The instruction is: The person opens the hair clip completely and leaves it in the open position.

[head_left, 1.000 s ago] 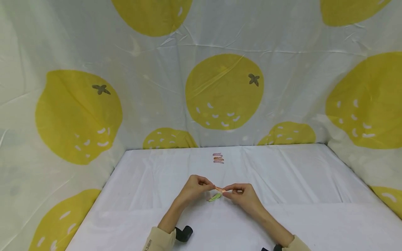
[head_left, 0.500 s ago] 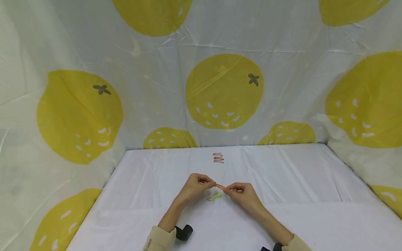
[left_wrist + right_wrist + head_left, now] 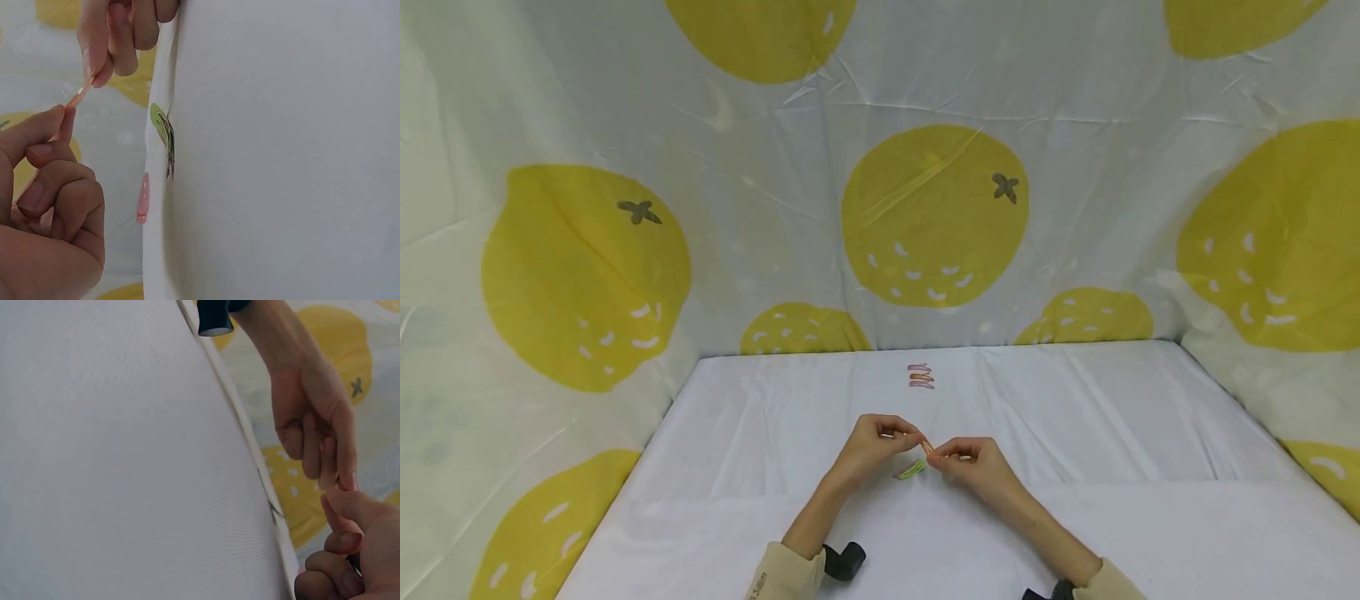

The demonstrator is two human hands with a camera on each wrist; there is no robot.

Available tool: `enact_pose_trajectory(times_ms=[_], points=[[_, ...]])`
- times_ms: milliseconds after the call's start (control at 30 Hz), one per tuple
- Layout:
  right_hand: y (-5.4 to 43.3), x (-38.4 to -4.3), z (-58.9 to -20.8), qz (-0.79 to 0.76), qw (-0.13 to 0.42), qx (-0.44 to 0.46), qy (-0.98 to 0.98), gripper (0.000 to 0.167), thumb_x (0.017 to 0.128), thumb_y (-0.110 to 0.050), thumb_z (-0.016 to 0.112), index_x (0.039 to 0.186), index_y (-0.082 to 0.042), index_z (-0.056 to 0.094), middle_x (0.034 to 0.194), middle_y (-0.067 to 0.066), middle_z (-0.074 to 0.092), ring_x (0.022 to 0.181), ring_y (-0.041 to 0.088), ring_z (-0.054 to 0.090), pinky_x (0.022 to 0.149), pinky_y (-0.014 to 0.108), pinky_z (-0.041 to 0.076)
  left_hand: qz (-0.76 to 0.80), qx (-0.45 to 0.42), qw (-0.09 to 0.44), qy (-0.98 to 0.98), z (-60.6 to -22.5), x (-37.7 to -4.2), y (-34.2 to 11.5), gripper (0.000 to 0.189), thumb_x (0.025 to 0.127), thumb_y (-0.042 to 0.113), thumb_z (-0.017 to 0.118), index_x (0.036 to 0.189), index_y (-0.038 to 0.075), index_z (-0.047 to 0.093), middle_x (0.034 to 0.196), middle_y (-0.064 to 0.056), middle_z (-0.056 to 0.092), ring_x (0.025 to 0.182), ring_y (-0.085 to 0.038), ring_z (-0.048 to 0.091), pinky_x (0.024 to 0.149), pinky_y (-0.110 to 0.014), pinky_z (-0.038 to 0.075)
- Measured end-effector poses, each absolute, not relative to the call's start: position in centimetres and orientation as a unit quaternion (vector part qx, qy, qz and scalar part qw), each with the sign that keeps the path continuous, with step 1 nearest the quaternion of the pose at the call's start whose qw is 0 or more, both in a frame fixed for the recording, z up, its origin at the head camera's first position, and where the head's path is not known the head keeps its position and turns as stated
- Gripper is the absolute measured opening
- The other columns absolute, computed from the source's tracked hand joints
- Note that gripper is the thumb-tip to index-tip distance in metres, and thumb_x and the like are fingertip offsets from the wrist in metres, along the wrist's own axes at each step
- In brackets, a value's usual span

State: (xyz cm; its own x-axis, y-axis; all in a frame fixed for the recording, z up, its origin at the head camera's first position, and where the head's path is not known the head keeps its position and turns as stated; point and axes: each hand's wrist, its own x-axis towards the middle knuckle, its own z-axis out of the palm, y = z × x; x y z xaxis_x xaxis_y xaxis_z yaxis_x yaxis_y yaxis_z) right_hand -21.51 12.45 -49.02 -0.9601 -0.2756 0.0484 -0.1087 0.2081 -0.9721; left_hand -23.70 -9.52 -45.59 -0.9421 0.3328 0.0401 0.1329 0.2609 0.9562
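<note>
An orange hair clip is held up above the white table between both hands. My left hand pinches its left end between thumb and forefinger. The other end is pinched by my right hand. In the left wrist view the hair clip appears as a thin orange strip, its ends covered by fingertips. Just below the hands, a green hair clip lies on the cloth, with a darker brownish piece against it. In the right wrist view the fingers hide the orange clip.
Farther back on the table lie a pink hair clip, an orange hair clip and another pink hair clip in a column. A white cloth covers the table. Lemon-print fabric stands behind and along the sides.
My left fingertips have shifted slightly right, nearer to the right ones. The orange hair clip has turned steeper, and less of it shows between the fingers. The other clips have not moved.
</note>
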Motion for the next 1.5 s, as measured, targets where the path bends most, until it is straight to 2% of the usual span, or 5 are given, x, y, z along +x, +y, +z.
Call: enact_pose_trajectory(times_ms=[433, 767, 1100, 1367, 1500], points=[[12.5, -21.4, -48.5, -0.636, -0.001, -0.152, 0.757, 0.018, 0.091, -0.02, 0.08, 0.106, -0.01, 0.08, 0.067, -0.004, 0.048, 0.051, 0.0, 0.025, 0.054, 0.016, 0.031, 0.559, 0.196, 0.135, 0.794, -45.4, -23.1, -9.3, 0.013, 0.089, 0.014, 0.08, 0.088, 0.002, 0.08, 0.078, -0.008, 0.072, 0.06, -0.006, 0.049, 0.057, -0.019, 0.04], [12.6, -21.4, -48.4, -0.636, -0.014, -0.108, 0.764, 0.013, 0.09, -0.024, 0.081, 0.094, -0.011, 0.081, 0.084, -0.002, 0.075, 0.062, 0.0, 0.047, 0.064, 0.017, 0.042, 0.51, 0.228, 0.162, 0.813, -45.3, -22.8, -9.0, 0.006, 0.085, 0.012, 0.081, 0.084, 0.005, 0.08, 0.072, 0.003, 0.069, 0.062, -0.003, 0.049, 0.058, -0.018, 0.04], [13.2, -22.0, -48.2, -0.653, -0.015, -0.078, 0.753, 0.018, 0.091, -0.019, 0.08, 0.099, -0.002, 0.079, 0.097, 0.011, 0.077, 0.072, 0.007, 0.064, 0.069, 0.02, 0.048, 0.548, 0.171, 0.059, 0.817, -45.3, -23.3, -9.2, 0.008, 0.09, 0.008, 0.077, 0.089, 0.001, 0.079, 0.064, 0.005, 0.055, 0.056, -0.004, 0.046, 0.053, -0.018, 0.037], [13.3, -21.8, -48.3, -0.633, -0.007, -0.12, 0.765, 0.018, 0.094, -0.023, 0.077, 0.102, -0.006, 0.08, 0.103, 0.019, 0.077, 0.077, 0.006, 0.063, 0.074, 0.019, 0.049, 0.572, 0.176, 0.047, 0.8, -45.1, -23.5, -9.3, 0.008, 0.089, 0.008, 0.08, 0.091, 0.0, 0.08, 0.066, 0.003, 0.057, 0.055, -0.003, 0.042, 0.051, -0.017, 0.032], [13.3, -21.8, -48.5, -0.627, -0.005, -0.143, 0.766, 0.017, 0.096, -0.021, 0.074, 0.103, -0.005, 0.078, 0.1, 0.02, 0.075, 0.065, 0.001, 0.049, 0.068, 0.018, 0.044, 0.569, 0.184, 0.044, 0.8, -45.1, -23.4, -9.3, 0.007, 0.09, 0.008, 0.08, 0.091, 0.001, 0.081, 0.075, -0.014, 0.071, 0.055, -0.003, 0.044, 0.051, -0.016, 0.035]])
